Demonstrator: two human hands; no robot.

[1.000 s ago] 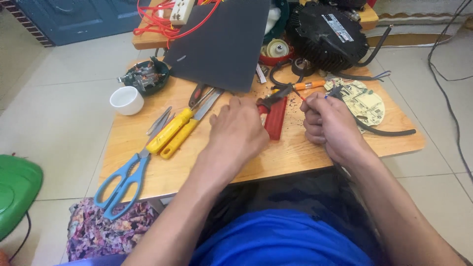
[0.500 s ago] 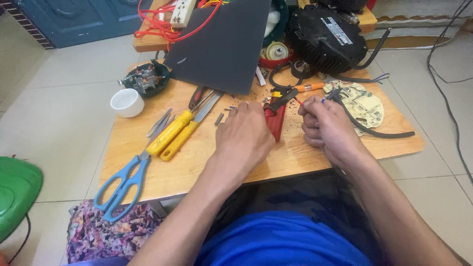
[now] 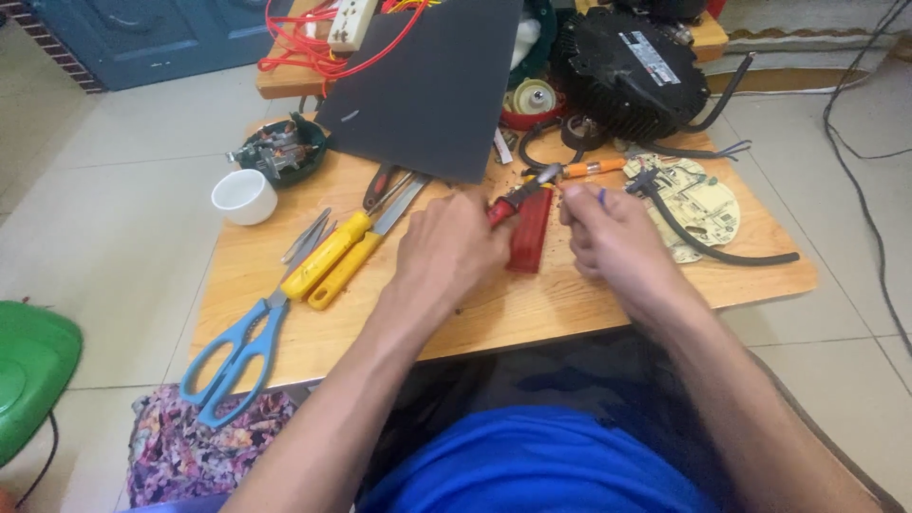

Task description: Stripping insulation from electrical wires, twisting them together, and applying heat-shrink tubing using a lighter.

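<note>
- The left hand (image 3: pixel 454 249) is closed around the red handles of a pair of pliers (image 3: pixel 518 195); the tool's metal nose points up and right, toward the other hand
- The right hand (image 3: pixel 608 237) pinches a thin blue wire (image 3: pixel 600 197) narrowly between thumb and fingertips, just beside the pliers' nose; whether the nose already bites the wire I cannot tell
- Under the pliers a flat red case (image 3: pixel 529 237) lies on the wooden counter (image 3: pixel 494 313), between the two hands
- Just beyond the hands lies an orange-handled tool (image 3: pixel 591 168); right of it sits a pale round circuit board (image 3: pixel 703 204) with a thick black cable (image 3: pixel 712 249) lying across it
- Left of the left hand lie two yellow-handled tools (image 3: pixel 332 258), metal tweezers (image 3: pixel 306 234) and blue-handled scissors (image 3: pixel 237 351), whose handles hang over the near edge; a white cup (image 3: pixel 244 196) and a small motor part in a green housing (image 3: pixel 280 152) stand farther left
- At the back a dark flat panel (image 3: pixel 427 85) leans, with red wires (image 3: pixel 313 47) behind and a black finned housing (image 3: pixel 632 71) to the right
- Risks, as I judge them: the wire is thin and held close to the fingertips, so a slipping nose could nip a finger or cut the strand; a forearm sweep could knock the overhanging scissors to the floor; the crowded counter leaves little room near the cable
</note>
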